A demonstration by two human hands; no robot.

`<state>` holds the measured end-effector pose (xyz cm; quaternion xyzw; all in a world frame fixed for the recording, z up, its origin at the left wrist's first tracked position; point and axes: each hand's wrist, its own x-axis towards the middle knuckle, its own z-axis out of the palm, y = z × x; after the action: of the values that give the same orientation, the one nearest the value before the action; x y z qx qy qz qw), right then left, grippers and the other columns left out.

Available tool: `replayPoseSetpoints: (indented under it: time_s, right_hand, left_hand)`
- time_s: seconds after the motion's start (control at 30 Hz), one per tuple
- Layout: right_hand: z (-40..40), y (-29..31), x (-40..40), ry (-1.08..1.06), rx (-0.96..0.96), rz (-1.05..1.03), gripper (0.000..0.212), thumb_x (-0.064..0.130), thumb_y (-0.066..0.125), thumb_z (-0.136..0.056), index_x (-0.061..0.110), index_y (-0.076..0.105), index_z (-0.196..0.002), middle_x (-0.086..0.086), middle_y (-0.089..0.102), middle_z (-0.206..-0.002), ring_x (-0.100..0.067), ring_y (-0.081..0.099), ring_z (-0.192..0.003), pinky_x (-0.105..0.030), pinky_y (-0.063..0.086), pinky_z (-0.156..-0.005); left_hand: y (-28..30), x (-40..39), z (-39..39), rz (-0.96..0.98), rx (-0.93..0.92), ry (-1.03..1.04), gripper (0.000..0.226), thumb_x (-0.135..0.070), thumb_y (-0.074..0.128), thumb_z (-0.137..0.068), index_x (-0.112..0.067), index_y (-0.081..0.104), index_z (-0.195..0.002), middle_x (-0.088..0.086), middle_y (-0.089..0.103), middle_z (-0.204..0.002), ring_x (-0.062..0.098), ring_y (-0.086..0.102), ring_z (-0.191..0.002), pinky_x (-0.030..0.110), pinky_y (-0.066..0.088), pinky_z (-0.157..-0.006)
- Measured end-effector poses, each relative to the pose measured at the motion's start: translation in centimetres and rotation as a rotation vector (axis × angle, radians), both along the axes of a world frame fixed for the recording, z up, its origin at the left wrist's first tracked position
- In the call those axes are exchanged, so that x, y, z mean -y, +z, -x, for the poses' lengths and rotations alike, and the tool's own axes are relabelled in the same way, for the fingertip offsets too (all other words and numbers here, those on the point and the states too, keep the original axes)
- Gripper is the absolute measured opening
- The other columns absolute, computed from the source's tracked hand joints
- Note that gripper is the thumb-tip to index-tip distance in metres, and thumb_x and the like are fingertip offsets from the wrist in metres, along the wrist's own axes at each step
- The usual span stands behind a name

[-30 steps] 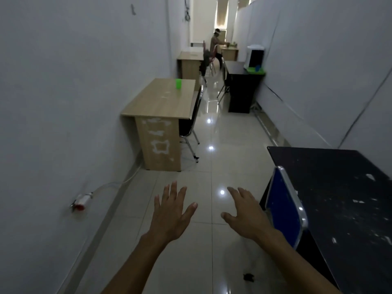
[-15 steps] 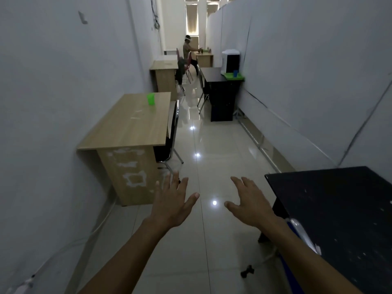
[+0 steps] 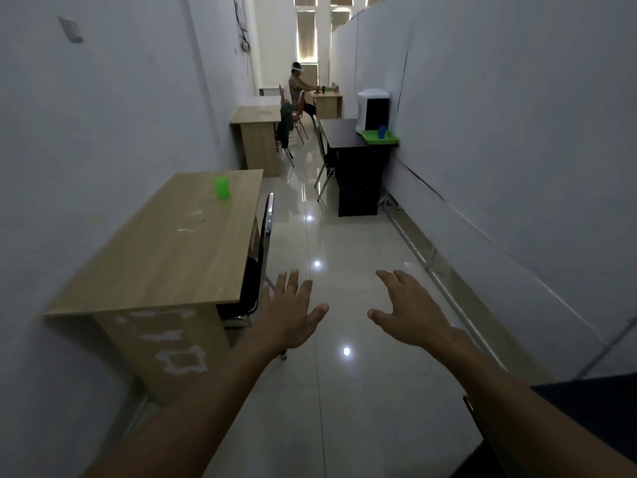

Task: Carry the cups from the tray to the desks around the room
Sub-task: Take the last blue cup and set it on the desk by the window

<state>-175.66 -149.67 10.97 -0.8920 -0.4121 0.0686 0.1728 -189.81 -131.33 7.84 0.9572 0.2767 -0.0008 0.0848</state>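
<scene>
A blue cup (image 3: 382, 131) stands upright on a green tray (image 3: 379, 139) at the far right end of a black desk (image 3: 341, 131), beside a white-and-black water dispenser (image 3: 373, 110) against the right-hand partition, well ahead of the person walking the corridor. Both hands are out in front at waist height and carry nothing: the left hand (image 3: 289, 317) has its fingers spread and straight, the right hand (image 3: 410, 310) has its fingers relaxed and slightly bent. The cup lies forward and to the right of the fingers, its long axis vertical, so the right hand looks the nearer for the pickup. 1 green cup (image 3: 222, 188), translucent plastic, already sits upright on the near wooden desk (image 3: 165, 246) to the left, a black chair (image 3: 263, 236) tucked against it. The tiled floor (image 3: 344, 270) is glossy and mirrors the ceiling lights. Farther on stand 2 more light wood desks, and a seated person (image 3: 299, 89) works at the end.
</scene>
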Motion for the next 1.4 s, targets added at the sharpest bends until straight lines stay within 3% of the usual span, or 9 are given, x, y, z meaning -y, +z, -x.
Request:
replayPoseSetpoints:
  time_s: [0.4, 0.63, 0.97, 1.4]
  right_hand:
    - [-23.0, 4.3, -21.0, -0.075, 0.045, 0.009, 0.082, 0.044, 0.063, -0.086, 0.020, 0.019, -0.151, -0.012, 0.026, -0.156, -0.029, 0.024, -0.144, -0.046, 0.028, -0.115]
    - [-36.4, 4.2, -31.1, -0.106, 0.020, -0.044, 0.084, 0.046, 0.065, -0.083, 0.019, 0.023, -0.150, -0.011, 0.030, -0.154, -0.028, 0.026, -0.143, -0.044, 0.030, -0.113]
    - [-61.5, 5.1, -45.2, -0.054, 0.043, -0.020, 0.087, 0.045, 0.066, -0.081, 0.018, 0.021, -0.150, -0.011, 0.030, -0.154, -0.028, 0.027, -0.142, -0.047, 0.033, -0.113]
    - [-86.1, 5.5, -62.2, -0.055, 0.057, -0.002, 0.085, 0.043, 0.066, -0.082, 0.016, 0.022, -0.149, -0.015, 0.036, -0.148, -0.031, 0.032, -0.138, -0.047, 0.036, -0.109]
  left_hand:
    - [3.5, -22.2, -24.6, -0.013, 0.055, -0.057, 0.070, -0.060, 0.025, -0.096, -0.019, 0.016, -0.151, 0.012, -0.003, -0.163, 0.030, -0.008, -0.149, 0.056, -0.001, -0.117]
    - [3.4, -32.3, -38.1, -0.052, 0.012, -0.101, 0.071, -0.061, 0.026, -0.096, -0.019, 0.014, -0.152, 0.011, -0.001, -0.163, 0.031, -0.006, -0.149, 0.056, 0.001, -0.117]
    - [4.9, -46.1, -61.7, -0.012, 0.037, -0.061, 0.075, -0.062, 0.029, -0.094, -0.023, 0.005, -0.153, 0.010, -0.001, -0.163, 0.030, -0.003, -0.149, 0.056, 0.004, -0.117]
    - [4.5, -62.6, -86.9, 0.030, 0.073, -0.063, 0.075, -0.064, 0.032, -0.092, -0.023, 0.011, -0.151, 0.011, 0.006, -0.162, 0.032, 0.004, -0.149, 0.061, 0.008, -0.115]
